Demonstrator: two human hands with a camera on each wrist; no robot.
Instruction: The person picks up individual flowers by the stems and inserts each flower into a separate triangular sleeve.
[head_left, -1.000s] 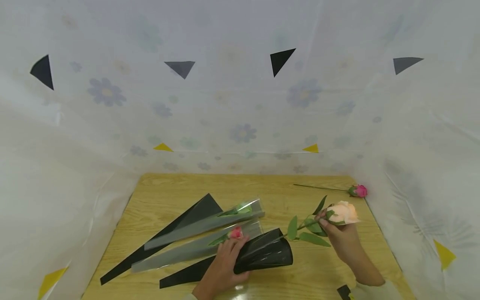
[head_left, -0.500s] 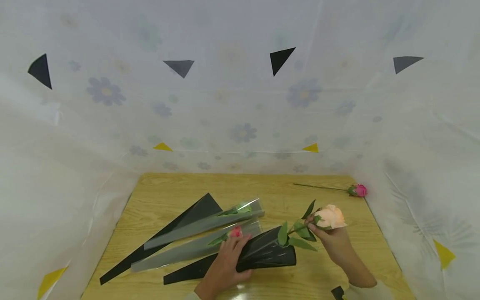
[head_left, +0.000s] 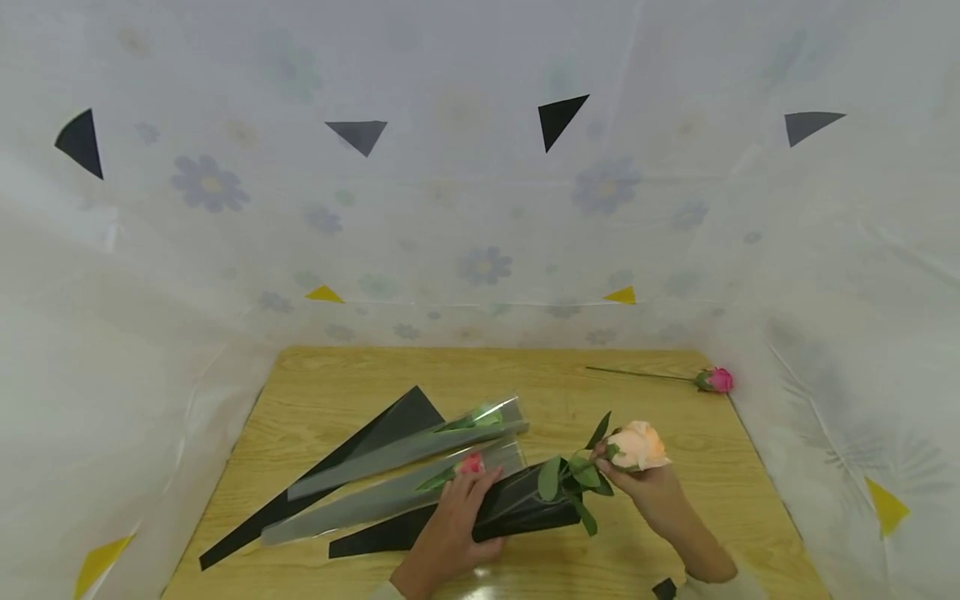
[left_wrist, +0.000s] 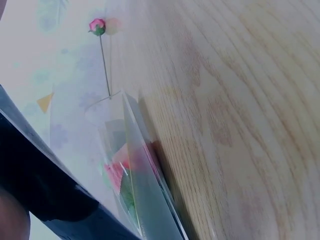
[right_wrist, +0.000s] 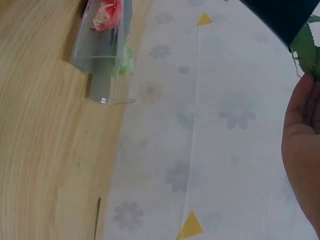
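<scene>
My left hand (head_left: 453, 525) grips a black flower sleeve (head_left: 517, 502) around its middle, its wide mouth turned to the right. My right hand (head_left: 648, 496) pinches the stem of a peach rose (head_left: 637, 446) just below the bloom. The rose's stem runs into the sleeve's mouth, and its green leaves (head_left: 550, 479) spread right at the opening. Inside the sleeve the lower stem is hidden. In the right wrist view the fingers (right_wrist: 300, 100) sit beside a leaf (right_wrist: 306, 47) near the dark sleeve edge. The left wrist view shows the black sleeve (left_wrist: 45, 180) close up.
Left of the held sleeve lie a clear-fronted sleeve with a pink rose (head_left: 471, 464), another with a pale green flower (head_left: 487, 417), and a flat black sleeve (head_left: 375, 446). A magenta rose (head_left: 720, 380) lies at the back right. White sheeting (head_left: 480, 208) surrounds the wooden table (head_left: 525, 367).
My right hand has moved left and slightly down with the peach rose, bringing its stem deeper into the black sleeve. The leaves now reach the mouth. My left hand stays nearly in place.
</scene>
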